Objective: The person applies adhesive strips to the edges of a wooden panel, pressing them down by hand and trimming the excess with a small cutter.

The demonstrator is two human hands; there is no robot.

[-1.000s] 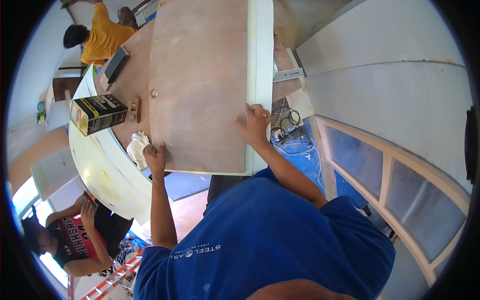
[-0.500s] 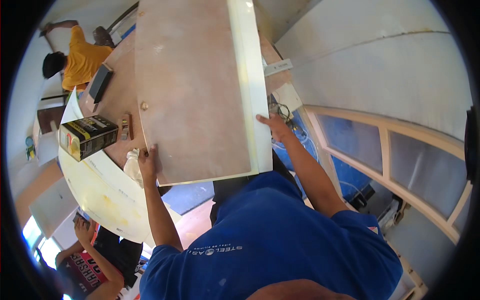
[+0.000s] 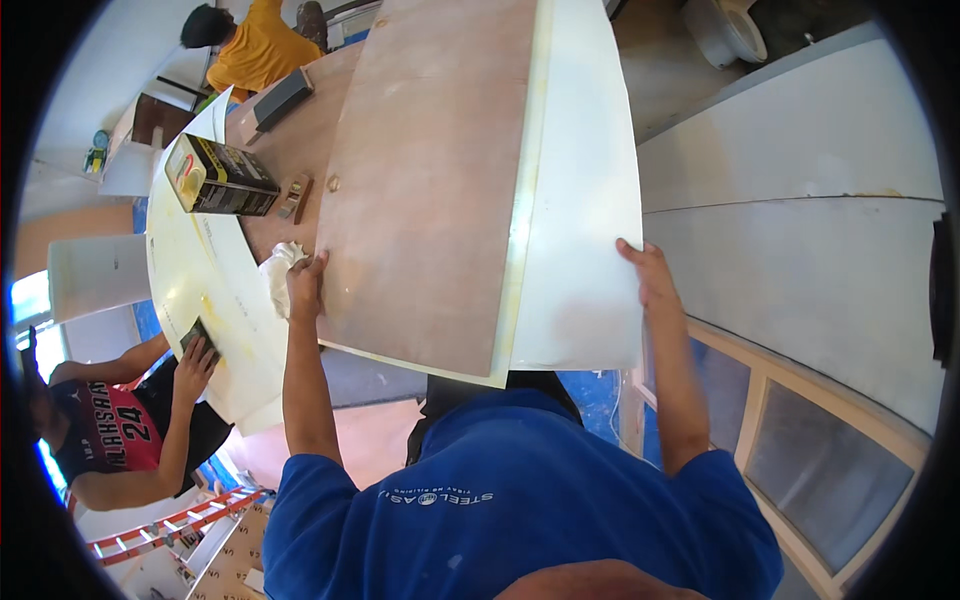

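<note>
I hold a large flat board (image 3: 450,190), brown plywood on most of its face with a cream white band along its right side. My left hand (image 3: 306,285) grips its lower left edge. Gripping its right edge, near the bottom corner, is my right hand (image 3: 645,275). The board is tilted over a brown worktop (image 3: 285,150) and hides much of it. A crumpled white rag (image 3: 278,270) lies right beside my left hand.
A black and yellow rectangular can (image 3: 220,178) and a dark sanding block (image 3: 280,100) sit on the worktop. A person in a red shirt (image 3: 110,430) rubs the cream panel (image 3: 200,300) at left. Another in yellow (image 3: 255,50) works beyond. A window frame (image 3: 800,450) is at right.
The board has swung toward me and to the right, showing more of its white band. My right hand has shifted out to the right edge; my left hand stays on the lower left edge.
</note>
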